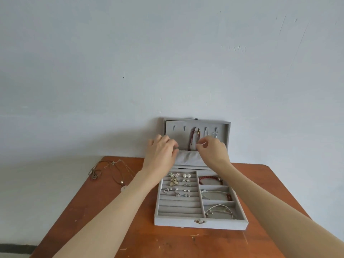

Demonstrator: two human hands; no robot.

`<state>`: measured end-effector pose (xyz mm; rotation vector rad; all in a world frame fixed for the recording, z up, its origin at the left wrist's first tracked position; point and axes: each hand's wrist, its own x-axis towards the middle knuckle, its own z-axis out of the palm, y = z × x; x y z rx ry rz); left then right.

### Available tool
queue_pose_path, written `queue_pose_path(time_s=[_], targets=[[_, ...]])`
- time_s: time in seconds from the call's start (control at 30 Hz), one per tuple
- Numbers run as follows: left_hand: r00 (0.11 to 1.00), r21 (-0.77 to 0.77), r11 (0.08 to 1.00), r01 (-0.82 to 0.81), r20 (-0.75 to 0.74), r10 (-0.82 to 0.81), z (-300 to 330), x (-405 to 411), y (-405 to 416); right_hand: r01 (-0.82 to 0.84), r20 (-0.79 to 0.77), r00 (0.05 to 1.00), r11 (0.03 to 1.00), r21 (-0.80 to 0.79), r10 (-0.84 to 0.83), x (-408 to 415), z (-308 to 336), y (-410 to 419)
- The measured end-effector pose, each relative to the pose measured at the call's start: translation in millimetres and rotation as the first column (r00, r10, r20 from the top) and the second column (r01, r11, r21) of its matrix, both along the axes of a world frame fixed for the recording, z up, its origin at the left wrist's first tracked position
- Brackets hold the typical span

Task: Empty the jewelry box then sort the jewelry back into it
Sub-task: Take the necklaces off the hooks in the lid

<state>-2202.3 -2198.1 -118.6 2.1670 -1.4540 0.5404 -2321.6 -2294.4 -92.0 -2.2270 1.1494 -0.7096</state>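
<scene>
A grey velvet jewelry box (pixel 201 223) sits open at the lower centre of the frame on a reddish-brown tabletop (pixel 104 211), its lid (pixel 226 131) propped upright against the pale wall. Both hands reach to the lid's gathered fabric pocket (pixel 188 158). The left hand (pixel 161 149) has its grip on the pocket's top edge, fingers curled over it. The right hand (pixel 214 148) pinches something small and thin near the hanging dark red beaded necklace (pixel 192 137); what exactly, I cannot tell. Earrings (pixel 178 183) fill the upper ring rows, bracelets (pixel 214 194) lie in the right compartments. Brown cord necklaces (pixel 109 172) lie on the tabletop, left of the box.
</scene>
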Motion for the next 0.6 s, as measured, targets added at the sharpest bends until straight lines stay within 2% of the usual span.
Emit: queue_pose_path(time_s=[0.17, 0.33, 0.6], targets=[[0.993, -0.006, 0.993, -0.115, -0.023, 0.115, 0, -12, -41, 0.101, 0.000, 0.995, 0.990, -0.096, -0.101, 16, -5, -25], [0.976, -0.114, 0.970, -0.216, -0.004, 0.217, -6, -18, -62, 0.149, -0.023, 0.988, 0.971, -0.190, -0.156, 25, -10, -35], [0.959, -0.061, 0.959, -0.278, 0.031, 0.281, -9, -26, -74, 0.138, -0.020, 0.989, 0.966, -0.219, -0.146, 29, -12, -36]])
